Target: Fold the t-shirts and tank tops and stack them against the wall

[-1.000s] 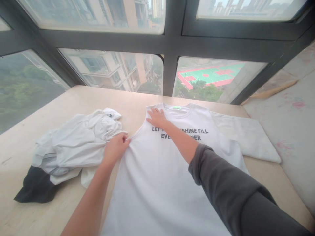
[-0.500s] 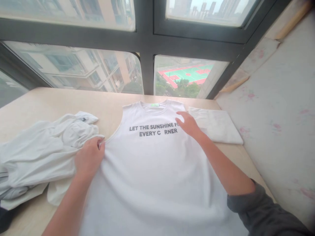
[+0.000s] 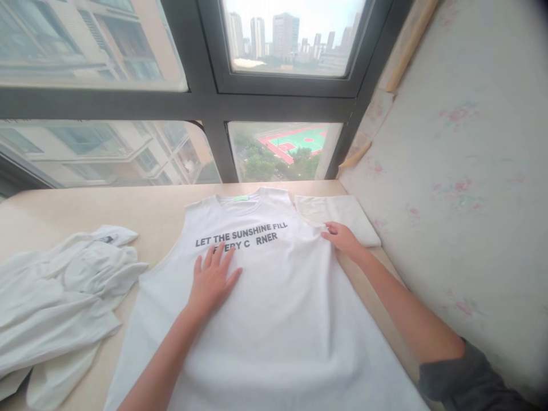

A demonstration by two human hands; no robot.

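So, the white sleeveless shirt (image 3: 265, 331) is lying face up right under both hands, neckline past the fingertips, its lower part running back toward the wearer and out of view. Left hand (image 3: 212, 282) is palm down on the chest, fingers spread, partly covering the second line of the lettering (image 3: 252, 232), not gripping anything. Right hand (image 3: 342, 237) is nearly closed, thumb and fingers pinching the armhole edge on its side.

That's basically a swap from half a second ago: back then the left had the edge on its own side and the right was open near the print. I'd say the left is now pinning the cloth while the right handles its edge. A long crease runs down from the right hand's pinch, so that side doesn't look flat to me.

Room-wise, a folded white cloth (image 3: 342, 208) sits just beyond the right hand, and the flowered wall (image 3: 458, 171) boxes in that arm, with only a narrow strip of tabletop (image 3: 51, 211) between. Left of the left hand there's a gap of wood, then a rumpled clothes pile (image 3: 64, 297). Past both hands, the window frame (image 3: 205, 103) closes off the far edge.
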